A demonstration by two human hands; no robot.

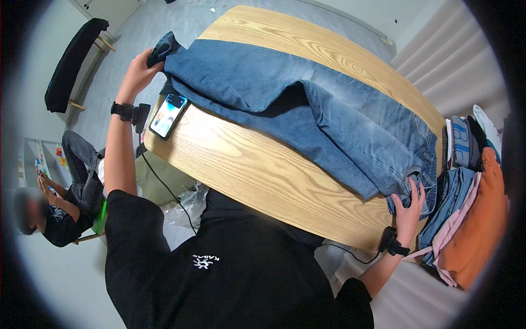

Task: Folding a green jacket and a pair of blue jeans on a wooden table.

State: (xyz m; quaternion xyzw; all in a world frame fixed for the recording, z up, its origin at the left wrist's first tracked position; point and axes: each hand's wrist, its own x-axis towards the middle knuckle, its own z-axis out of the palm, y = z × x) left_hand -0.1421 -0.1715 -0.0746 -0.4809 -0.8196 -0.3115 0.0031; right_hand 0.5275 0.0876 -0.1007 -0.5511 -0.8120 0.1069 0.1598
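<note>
A pair of blue jeans [339, 118] lies lengthwise across the wooden table [246, 156], its legs toward the left and its waist at the right. My left hand [138, 72] grips the hem end of a leg, which sticks out past the table's left edge. Along the upper leg the denim rises in a loose fold. At the other end, my right hand [409, 207] rests at the waistband with fingers curled over the cloth; whether it pinches the denim is hard to make out. Both wrists wear black strapped devices with cables.
A phone [168, 116] with a lit screen lies by the table's left edge. Folded clothes [457, 203] are piled at the right, beside a pale curtain [446, 60]. At the left a person [68, 203] sits near a black-covered bench [74, 66]. A plastic bag [186, 205] sits below the table.
</note>
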